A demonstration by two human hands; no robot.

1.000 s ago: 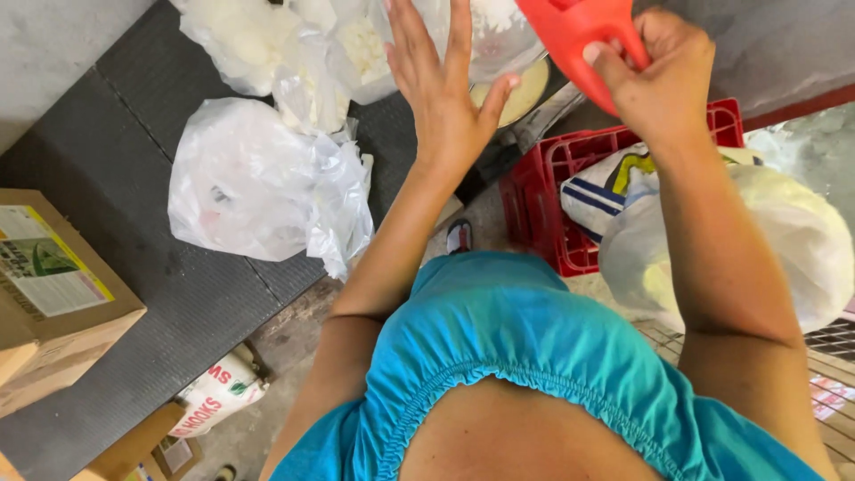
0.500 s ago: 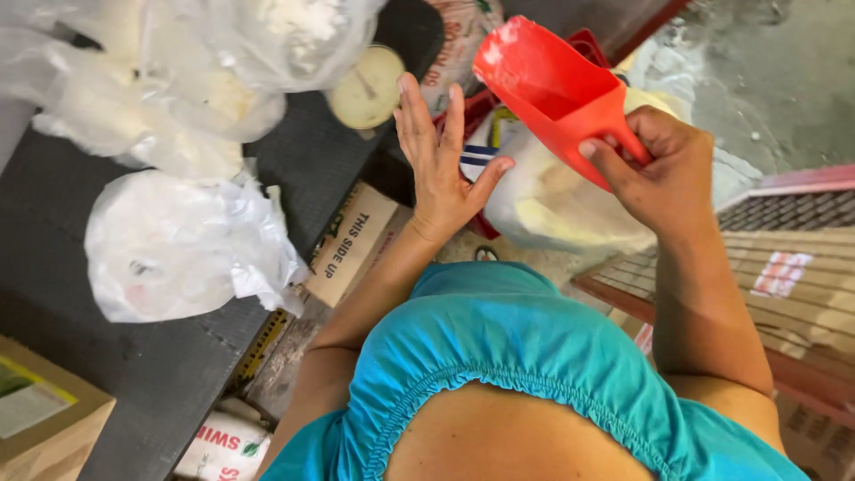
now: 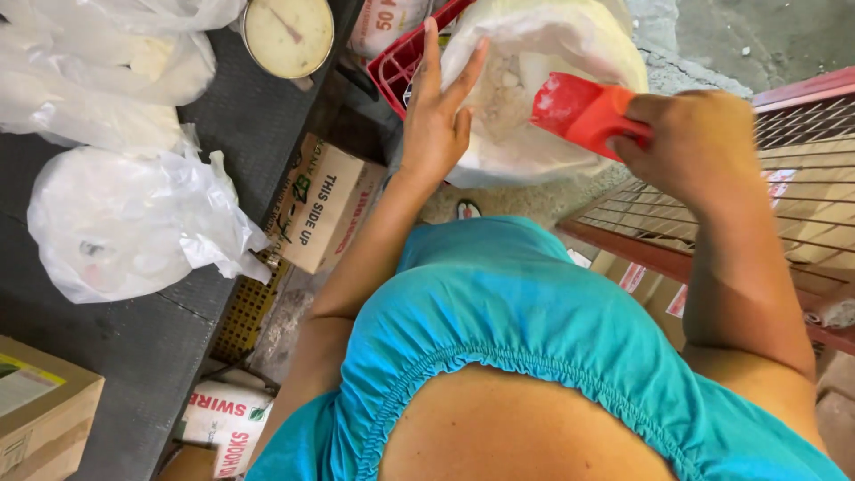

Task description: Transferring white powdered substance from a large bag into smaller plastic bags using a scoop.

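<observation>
The large white sack [image 3: 543,89] of pale powder stands open, leaning against a red crate [image 3: 401,62]. The right hand [image 3: 690,147] has its fingers clamped on the handle of a red scoop [image 3: 579,111], whose mouth sits inside the sack's opening. The left hand [image 3: 436,120] lies flat against the sack's near rim, fingers straight and slightly apart. Just left of the sack, below the crate, a brown cardboard box [image 3: 321,205] with dark and red print lies tilted. Further left, a dark table [image 3: 134,356] carries knotted white plastic bags [image 3: 134,223], a round dial scale [image 3: 287,34] and a cardboard carton [image 3: 40,414] with a green label. Right of the sack runs a red metal grille [image 3: 802,151].
</observation>
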